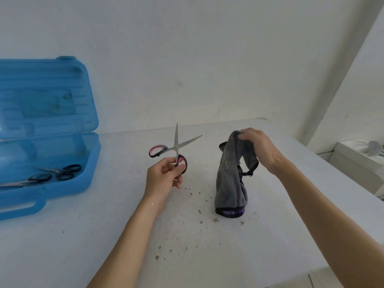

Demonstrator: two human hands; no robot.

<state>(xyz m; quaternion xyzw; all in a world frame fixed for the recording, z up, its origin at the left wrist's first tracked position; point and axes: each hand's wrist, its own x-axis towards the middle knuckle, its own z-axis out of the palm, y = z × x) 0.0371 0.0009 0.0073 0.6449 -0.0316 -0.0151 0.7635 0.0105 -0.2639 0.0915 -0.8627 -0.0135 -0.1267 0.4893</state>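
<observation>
step: cloth being readied for cutting | left hand (164, 175): fingers clamped on open scissors (176, 150) | right hand (257, 148): fingers pinched on grey cloth (230, 179) | next: blades likely to be brought to the cloth edge

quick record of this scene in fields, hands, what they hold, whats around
left hand: holds pink-handled scissors by one loop, blades open
right hand: grips top of grey cloth, lower end on table
case: blue, lid open, at left
in case: black-handled scissors
table: white, dark specks
</observation>
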